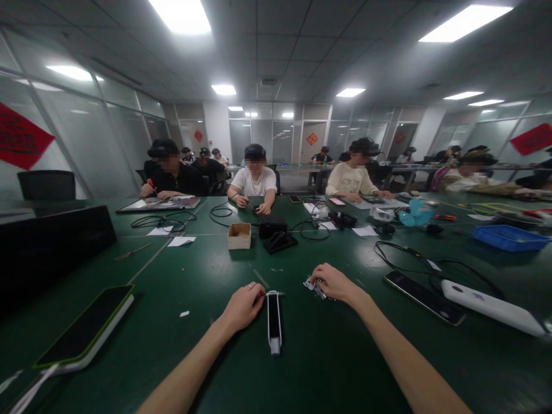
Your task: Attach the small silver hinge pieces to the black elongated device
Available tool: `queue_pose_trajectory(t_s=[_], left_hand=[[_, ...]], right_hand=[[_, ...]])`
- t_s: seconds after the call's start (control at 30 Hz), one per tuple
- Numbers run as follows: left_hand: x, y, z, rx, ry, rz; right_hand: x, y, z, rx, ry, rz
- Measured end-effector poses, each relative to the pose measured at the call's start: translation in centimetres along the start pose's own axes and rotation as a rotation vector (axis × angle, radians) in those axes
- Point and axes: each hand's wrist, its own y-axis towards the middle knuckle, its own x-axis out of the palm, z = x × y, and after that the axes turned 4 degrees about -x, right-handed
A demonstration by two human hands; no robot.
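A long, narrow white frame with a dark middle point(274, 322) lies on the green table in front of me, a small pin or rod crossing its far end. My left hand point(245, 306) rests on the table to its left, fingers curled together with the tips at that far end; their exact hold is partly hidden. Farther right, my right hand point(331, 282) reaches down with its fingers closed around small silvery metal parts point(318, 291). Several of these pieces lie under and beside the fingertips, too small to tell apart.
Left lies a phone with a green edge point(88, 325); right are a dark phone point(425, 296) and a white elongated device point(491, 307). Ahead stand a small cardboard box point(239, 236) and a black stand point(280, 242). A blue tray point(511, 237) sits far right. Several people work opposite.
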Motion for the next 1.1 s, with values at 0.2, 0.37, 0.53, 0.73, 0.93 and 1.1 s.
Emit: queue_pose_trajectory(t_s=[0.2, 0.37, 0.53, 0.73, 0.93, 1.1], left_hand=[[-0.1, 0.0, 0.1, -0.019, 0.003, -0.013], [-0.1, 0.0, 0.1, -0.003, 0.003, 0.007], [-0.1, 0.0, 0.1, 0.000, 0.005, 0.006], [-0.1, 0.0, 0.2, 0.003, 0.025, 0.008], [-0.1, 0.0, 0.2, -0.010, 0.020, -0.001], [0.2, 0.0, 0.0, -0.002, 0.019, 0.006]], right_hand=[[-0.9, 0.1, -0.1, -0.012, 0.054, 0.103], [-1.8, -0.2, 0.9, 0.132, -0.030, 0.202], [-1.2, -0.6, 1.9, 0.300, -0.162, 0.103], [-0.5, -0.5, 2.4, 0.306, -0.176, 0.073], [-0.9, -0.2, 1.2, 0.192, -0.172, 0.078], [-1.0, -0.1, -0.1, 0.115, -0.140, 0.039]])
